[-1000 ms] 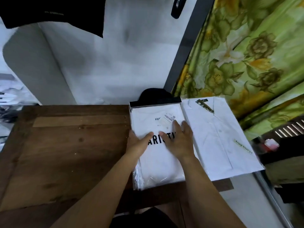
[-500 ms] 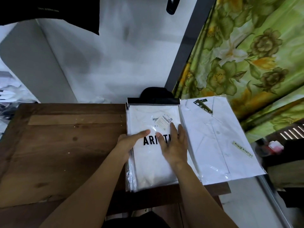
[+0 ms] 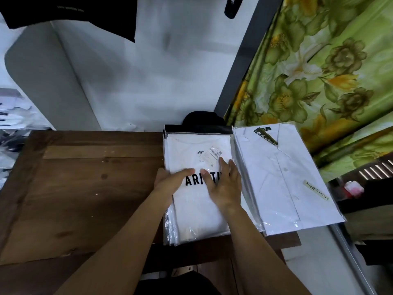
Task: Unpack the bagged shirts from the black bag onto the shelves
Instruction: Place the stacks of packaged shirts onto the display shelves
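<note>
- Stack of bagged printed shirts (image 3: 197,213) lay on the wooden desk (image 3: 85,188), right of its middle, long axis running away from me, near end at the front edge.
- My left grip (image 3: 170,184) pinched the stack's left edge, thumb on top, fingers tucked down the side.
- My right grip (image 3: 225,186) lay spread flat on the top bag, holding nothing.
- A 2nd stack, bagged collared shirts (image 3: 287,188), lay just beside the right edge, so I judged any squaring had room only leftward.
</note>
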